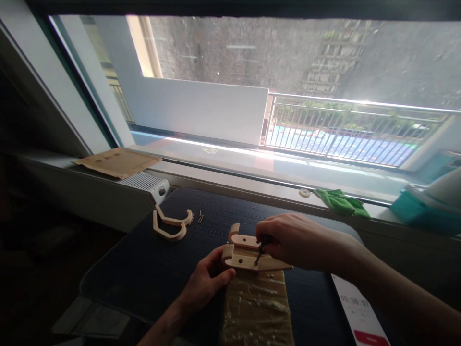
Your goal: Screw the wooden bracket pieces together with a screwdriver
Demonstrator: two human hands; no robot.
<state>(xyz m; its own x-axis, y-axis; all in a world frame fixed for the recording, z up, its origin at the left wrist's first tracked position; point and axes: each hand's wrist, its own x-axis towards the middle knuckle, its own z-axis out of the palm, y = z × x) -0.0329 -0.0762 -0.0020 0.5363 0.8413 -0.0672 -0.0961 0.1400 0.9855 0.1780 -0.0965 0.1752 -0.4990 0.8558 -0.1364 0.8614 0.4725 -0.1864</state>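
Note:
Two wooden hooks lie side by side across a block wrapped in shiny brown tape (257,307). My left hand (207,278) grips the curled end of the nearer wooden hook (247,261), thumb in front and fingers behind. Above it, my right hand (288,238) is closed around a dark hex key (260,251), whose tip meets one of the holes in the nearer hook. Partly behind that hand is the farther wooden hook (247,239), which shows a dark hole. The fingertips of my right hand are partly hidden.
Two more wooden hooks (173,235) lie on the dark table (144,274) to the left, near several small screws (200,217). At right, a phone (355,307) displays a timer. On the windowsill are a green cloth (340,202) and a roll of tape (304,192); cardboard (118,161) sits farther left.

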